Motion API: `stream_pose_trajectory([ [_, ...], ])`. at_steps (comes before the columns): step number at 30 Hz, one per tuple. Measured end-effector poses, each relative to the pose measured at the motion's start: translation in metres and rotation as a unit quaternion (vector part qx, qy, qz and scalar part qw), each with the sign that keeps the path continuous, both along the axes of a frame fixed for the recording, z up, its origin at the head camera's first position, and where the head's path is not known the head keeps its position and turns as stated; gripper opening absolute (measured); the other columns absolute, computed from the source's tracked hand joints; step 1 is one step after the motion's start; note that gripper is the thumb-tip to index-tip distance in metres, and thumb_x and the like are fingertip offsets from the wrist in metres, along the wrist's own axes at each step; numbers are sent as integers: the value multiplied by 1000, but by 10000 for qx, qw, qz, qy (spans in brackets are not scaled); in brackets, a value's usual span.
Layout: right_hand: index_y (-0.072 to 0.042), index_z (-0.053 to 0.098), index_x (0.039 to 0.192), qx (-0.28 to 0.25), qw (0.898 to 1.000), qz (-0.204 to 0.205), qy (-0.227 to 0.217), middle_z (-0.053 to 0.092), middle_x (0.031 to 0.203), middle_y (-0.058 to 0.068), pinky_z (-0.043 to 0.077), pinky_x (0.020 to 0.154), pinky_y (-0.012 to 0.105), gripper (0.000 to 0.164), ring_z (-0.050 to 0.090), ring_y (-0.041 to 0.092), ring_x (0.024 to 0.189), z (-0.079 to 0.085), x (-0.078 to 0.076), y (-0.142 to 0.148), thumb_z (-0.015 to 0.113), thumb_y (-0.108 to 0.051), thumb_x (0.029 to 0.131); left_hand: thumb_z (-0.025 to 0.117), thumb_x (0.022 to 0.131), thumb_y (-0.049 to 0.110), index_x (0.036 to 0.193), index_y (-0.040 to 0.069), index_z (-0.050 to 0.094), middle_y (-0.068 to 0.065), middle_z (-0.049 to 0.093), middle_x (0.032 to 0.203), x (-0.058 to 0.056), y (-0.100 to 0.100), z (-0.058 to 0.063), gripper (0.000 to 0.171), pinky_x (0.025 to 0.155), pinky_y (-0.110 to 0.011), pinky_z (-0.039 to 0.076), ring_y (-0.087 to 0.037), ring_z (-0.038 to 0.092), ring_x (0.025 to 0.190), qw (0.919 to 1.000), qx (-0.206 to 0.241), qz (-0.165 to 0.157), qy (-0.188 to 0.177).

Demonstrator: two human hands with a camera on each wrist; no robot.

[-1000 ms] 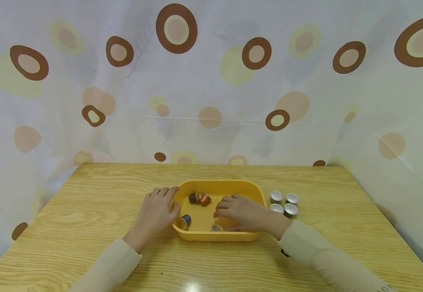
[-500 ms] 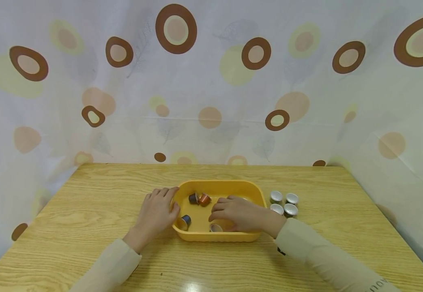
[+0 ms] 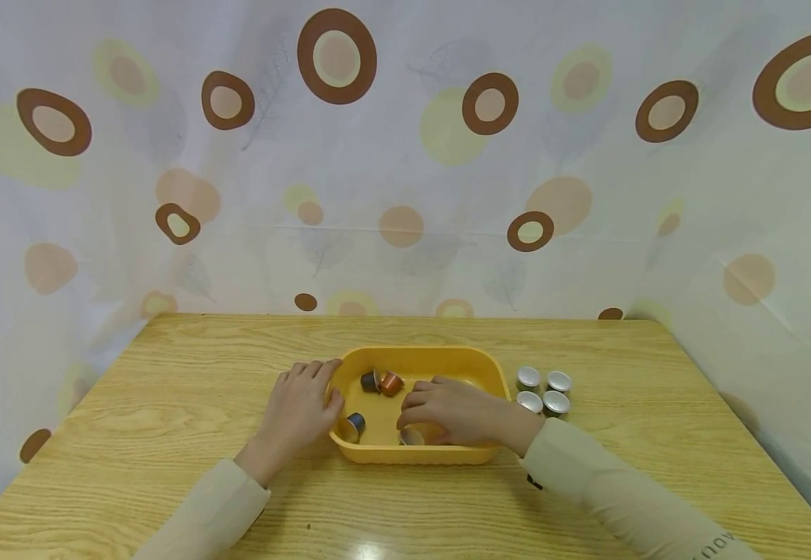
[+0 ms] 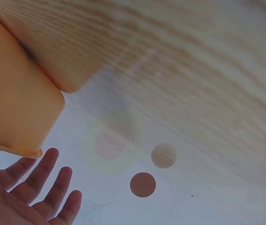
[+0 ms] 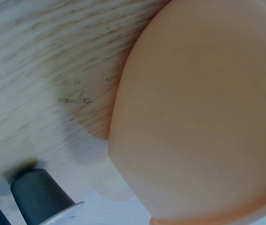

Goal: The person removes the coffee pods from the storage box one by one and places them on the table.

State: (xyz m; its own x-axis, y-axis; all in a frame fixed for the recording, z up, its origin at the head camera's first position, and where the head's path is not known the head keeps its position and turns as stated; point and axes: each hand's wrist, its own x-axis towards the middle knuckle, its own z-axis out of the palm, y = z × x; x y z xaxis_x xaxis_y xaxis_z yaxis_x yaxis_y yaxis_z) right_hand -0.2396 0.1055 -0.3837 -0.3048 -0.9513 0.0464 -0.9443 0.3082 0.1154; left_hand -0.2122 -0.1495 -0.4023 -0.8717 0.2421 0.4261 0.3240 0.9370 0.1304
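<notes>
One pale-faced capsule lies inside the yellow tray, by its near wall, just below the R hand. We see the R fingers bent down over it; whether they grip it or merely hover we can't tell, as the R wrist view shows no hand. L hand: at the tray's left end, thumb apart, fingers loosely straight & spread w/ a tip at the rim (cf. L wrist view), i.e. not clenched. For good technique, we'd pinch the caps. by its sides btwn thumb & fingertips, keep pressure light so the foil isn't dented, & have the L hand steady the tray. A poor angle, we judge, could set the caps. rolling or jam it against the wall.

Also in tray: dark capsule & orange capsule, adjacent, toward the far left; blue capsule, tipped over near the front-left corner. Outside, just R of tray on the wooden counter: four silver-lidded capsules, lids up, approx. two by two. Behind all: patterned cloth.
</notes>
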Motion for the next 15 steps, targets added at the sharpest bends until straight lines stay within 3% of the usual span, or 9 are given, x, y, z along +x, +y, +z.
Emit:
stream_pose_trajectory([
  [15,-28,61,111,1,9999,124,-14,61,109,-12,45,78,23,38,53,8,99,0,-2,-2,72,-15,77,56,84,24,121,13,57,-6,64,109,1,2,1,39,82,-43,46,-27,58,98,10000,-21,76,33],
])
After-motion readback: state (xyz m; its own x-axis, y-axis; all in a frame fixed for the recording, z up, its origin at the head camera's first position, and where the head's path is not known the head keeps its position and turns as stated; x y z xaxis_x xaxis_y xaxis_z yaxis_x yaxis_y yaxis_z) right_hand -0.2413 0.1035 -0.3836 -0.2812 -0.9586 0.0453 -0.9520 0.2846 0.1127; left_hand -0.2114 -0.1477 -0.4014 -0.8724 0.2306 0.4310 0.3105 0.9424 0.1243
